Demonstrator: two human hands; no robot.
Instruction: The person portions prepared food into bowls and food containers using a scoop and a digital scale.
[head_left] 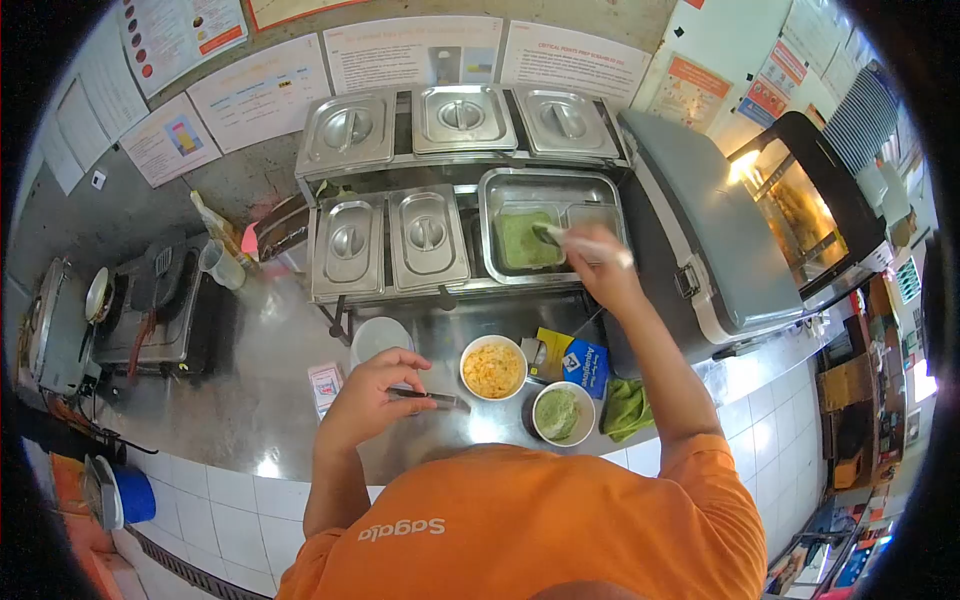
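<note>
My right hand [597, 262] is raised over the open steel pan [490, 225] and grips a white-handled spoon [548, 234]. The spoon's dark end is over the green sauce [525, 240], which fills the left compartment of that pan. My left hand [378, 398] is low over the counter, its fingers curled about one end of a slim dark tool with a shiny tip [435, 402]. Between my hands stands a white bowl of yellow-orange shredded food [493, 370]. To its right is a white cup of green food [563, 414].
Several lidded steel pans [347, 240] surround the open one. A blue-and-yellow box [580, 362] and a green cloth [627, 410] lie on the right. A translucent round lid [381, 340] is near my left hand; a large grey lidded unit [700, 220] borders the right.
</note>
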